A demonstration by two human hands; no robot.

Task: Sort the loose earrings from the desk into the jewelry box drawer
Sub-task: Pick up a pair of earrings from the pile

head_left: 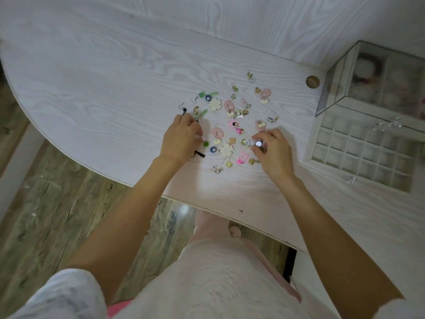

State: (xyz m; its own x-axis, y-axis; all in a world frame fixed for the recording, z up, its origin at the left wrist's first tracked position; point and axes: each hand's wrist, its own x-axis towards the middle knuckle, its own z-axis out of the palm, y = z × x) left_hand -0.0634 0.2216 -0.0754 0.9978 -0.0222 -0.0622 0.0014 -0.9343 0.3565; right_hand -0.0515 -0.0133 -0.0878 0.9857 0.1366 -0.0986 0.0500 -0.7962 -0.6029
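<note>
Earrings (230, 120), small loose pieces in pink, cream, green and gold, lie scattered in the middle of the pale wood-grain desk (103, 77), probably spread out so pairs are easy to find. The right hand (273, 148) pinches a small shiny round stud (258, 143). The left hand (181, 137) curls over green pieces; its grip is hidden. The white gridded jewelry box drawer (365, 153) stands pulled out at the right, near the pile.

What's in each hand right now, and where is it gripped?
Right hand pinches a small shiny round earring by its rim. Left hand is curled over the dark earrings; whether it grips one cannot be told.
</note>
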